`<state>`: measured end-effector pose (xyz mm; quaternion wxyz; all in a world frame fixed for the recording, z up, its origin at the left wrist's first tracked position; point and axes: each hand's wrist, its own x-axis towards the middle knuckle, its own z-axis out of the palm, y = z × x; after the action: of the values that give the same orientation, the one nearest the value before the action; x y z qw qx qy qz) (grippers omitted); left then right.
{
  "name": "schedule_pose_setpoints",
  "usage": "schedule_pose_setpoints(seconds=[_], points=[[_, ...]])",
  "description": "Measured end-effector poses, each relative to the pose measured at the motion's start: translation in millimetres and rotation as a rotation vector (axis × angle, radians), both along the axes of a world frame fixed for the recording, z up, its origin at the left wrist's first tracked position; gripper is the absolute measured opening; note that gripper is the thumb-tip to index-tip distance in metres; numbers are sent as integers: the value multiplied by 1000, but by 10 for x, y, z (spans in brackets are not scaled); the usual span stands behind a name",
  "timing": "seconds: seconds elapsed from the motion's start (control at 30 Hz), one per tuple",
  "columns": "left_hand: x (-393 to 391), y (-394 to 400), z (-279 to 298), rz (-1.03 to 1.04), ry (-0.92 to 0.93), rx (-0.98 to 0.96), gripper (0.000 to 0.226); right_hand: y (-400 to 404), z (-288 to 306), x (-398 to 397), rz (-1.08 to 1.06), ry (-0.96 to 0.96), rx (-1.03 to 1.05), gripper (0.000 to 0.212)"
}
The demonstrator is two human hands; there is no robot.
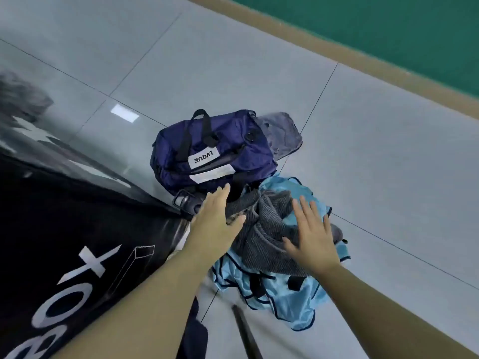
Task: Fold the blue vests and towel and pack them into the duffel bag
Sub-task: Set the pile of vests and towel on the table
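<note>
Both hands empty, fingers spread: left hand (216,224) near bag (207,154), right hand (309,234) over towel (261,229) atop vests (287,299).

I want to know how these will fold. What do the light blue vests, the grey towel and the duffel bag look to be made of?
Light blue vests: thin, glossy synthetic, probably polyester; they shine and drape in ripples, with dark piping.
Grey towel: soft, matte ribbed weave, possibly cotton or microfibre.
Duffel bag: navy, slightly shiny woven fabric, likely nylon, creased, with black webbing straps.
</note>
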<state>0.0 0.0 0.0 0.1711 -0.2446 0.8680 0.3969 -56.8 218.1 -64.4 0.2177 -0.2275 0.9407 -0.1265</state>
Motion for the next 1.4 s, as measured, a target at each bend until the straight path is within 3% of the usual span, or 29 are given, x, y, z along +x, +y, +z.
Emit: schedule_pose_setpoints(seconds=[0.13,0.27,0.53,0.73,0.83,0.93,1.0,1.23,1.4], points=[[-80,84,-314,-92,-114,53,66,160,-303,105,-138,-126,133,89],[-46,101,-646,-130,-116,43,57,217,-600,52,-299,-128,131,91],[-34,-24,-1204,-32,-148,62,49,117,-1090,-174,-605,-201,190,122],[-244,164,-1600,181,-197,212,63,164,-1359,-191,-877,-315,172,138],[-332,283,-1841,313,-256,221,84,243,-1541,-118,-992,-403,135,138],[-375,348,-2067,571,-402,258,110,278,-1698,-72,-1073,-436,100,134],[-367,374,-2208,624,-464,249,121,296,-1787,-83,-1081,-435,82,133],[-286,320,-2609,457,-435,245,123,728,-1902,-178,-835,-559,-139,143],[-238,190,-2703,388,-447,415,124,1080,-1908,-319,-621,-603,-17,147]])
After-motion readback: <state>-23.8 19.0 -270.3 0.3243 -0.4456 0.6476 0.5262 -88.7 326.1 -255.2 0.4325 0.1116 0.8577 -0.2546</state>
